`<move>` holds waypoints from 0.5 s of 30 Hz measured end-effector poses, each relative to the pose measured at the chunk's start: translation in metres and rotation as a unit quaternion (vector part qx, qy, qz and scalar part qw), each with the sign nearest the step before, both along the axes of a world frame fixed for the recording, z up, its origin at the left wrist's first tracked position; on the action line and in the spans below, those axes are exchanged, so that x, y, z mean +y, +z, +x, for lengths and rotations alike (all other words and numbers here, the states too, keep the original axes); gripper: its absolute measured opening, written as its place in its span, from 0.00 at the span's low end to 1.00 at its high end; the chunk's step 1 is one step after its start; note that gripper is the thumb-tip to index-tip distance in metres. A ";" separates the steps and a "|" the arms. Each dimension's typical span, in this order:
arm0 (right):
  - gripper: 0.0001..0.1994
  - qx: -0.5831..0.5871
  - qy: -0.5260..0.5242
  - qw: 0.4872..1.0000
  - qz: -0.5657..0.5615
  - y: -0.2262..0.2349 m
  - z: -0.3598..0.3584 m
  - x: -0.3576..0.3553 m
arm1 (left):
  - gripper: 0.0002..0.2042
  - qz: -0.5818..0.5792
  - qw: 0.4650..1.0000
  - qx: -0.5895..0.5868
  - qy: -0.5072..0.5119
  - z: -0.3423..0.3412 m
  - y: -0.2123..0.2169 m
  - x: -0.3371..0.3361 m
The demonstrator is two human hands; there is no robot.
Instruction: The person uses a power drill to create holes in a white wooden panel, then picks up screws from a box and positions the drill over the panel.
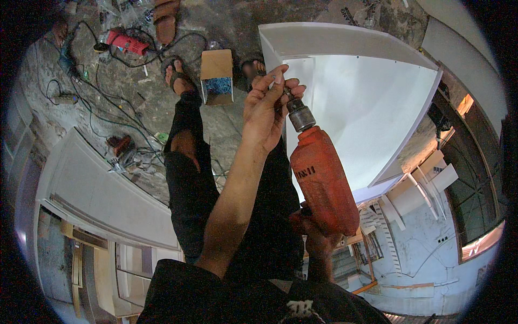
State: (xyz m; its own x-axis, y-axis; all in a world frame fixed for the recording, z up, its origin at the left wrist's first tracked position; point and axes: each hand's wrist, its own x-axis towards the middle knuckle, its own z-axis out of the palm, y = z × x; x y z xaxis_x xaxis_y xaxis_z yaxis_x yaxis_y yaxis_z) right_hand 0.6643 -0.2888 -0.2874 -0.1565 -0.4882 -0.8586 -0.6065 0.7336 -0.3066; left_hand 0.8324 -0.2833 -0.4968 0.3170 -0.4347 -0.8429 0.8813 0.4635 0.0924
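Observation:
An orange-red power drill (324, 178) with a metal chuck points away from me and slightly left. Its handle is in my right hand (319, 243), fingers wrapped round it, partly hidden by the drill's body. My left hand (264, 110) is closed in a pinch at the drill's front end, beside the bit just past the chuck. Whatever sits between those fingertips is too small to name. Right behind both hands stands a large white panelled box or cabinet (372, 108), its near left edge close to my fingertips.
On the concrete floor, an open cardboard box (217, 58) holds many small blue pieces between my feet. Farther left lie a red tool (127, 42), tangled dark cables (102, 97) and a brown slipper (165, 27). A long white panel (102, 183) stands at left.

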 end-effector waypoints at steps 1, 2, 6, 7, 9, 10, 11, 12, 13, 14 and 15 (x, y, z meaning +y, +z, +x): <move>0.20 -0.039 0.004 0.999 -0.004 -0.001 0.001 -0.001 | 0.14 0.014 1.000 0.017 -0.006 0.002 0.002 -0.001; 0.20 -0.077 0.008 0.997 -0.009 -0.002 0.002 -0.002 | 0.14 0.029 0.999 0.034 -0.013 0.003 0.003 -0.002; 0.20 -0.045 -0.035 0.998 0.021 -0.002 0.001 0.003 | 0.14 -0.026 0.998 0.047 0.035 0.001 -0.007 -0.002; 0.20 -0.015 -0.033 0.999 0.024 -0.001 0.002 0.003 | 0.14 -0.038 0.997 0.053 0.045 0.000 -0.009 -0.002; 0.19 0.014 -0.029 0.999 0.028 0.000 0.007 0.001 | 0.14 -0.048 0.996 0.059 0.056 0.000 -0.013 0.000; 0.19 -0.014 -0.005 1.000 0.016 -0.001 0.014 -0.003 | 0.14 -0.056 0.996 0.051 0.056 0.001 -0.016 0.002; 0.19 -0.042 0.019 0.999 0.004 -0.001 0.018 -0.005 | 0.14 -0.063 0.995 0.044 0.057 0.002 -0.018 0.004; 0.19 -0.041 0.020 0.999 0.004 -0.001 0.017 -0.005 | 0.14 -0.064 0.995 0.044 0.057 0.004 -0.017 0.003; 0.20 -0.014 0.045 0.999 -0.021 -0.002 0.015 -0.003 | 0.14 -0.057 0.996 0.040 0.049 0.005 -0.016 0.002; 0.20 -0.001 0.058 0.998 -0.033 -0.002 0.013 -0.002 | 0.14 -0.050 0.997 0.036 0.042 0.006 -0.014 0.001; 0.20 0.014 0.070 0.996 -0.044 -0.001 0.012 -0.001 | 0.14 -0.049 0.997 0.037 0.042 0.008 -0.013 0.000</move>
State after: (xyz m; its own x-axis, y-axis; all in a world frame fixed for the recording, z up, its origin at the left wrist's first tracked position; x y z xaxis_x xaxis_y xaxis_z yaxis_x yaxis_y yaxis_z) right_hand 0.6761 -0.2896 -0.2889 -0.1039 -0.5803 -0.8077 -0.7104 0.6117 -0.3481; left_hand 0.8406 -0.2829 -0.5094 0.2939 -0.4910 -0.8200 0.8418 0.5394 -0.0213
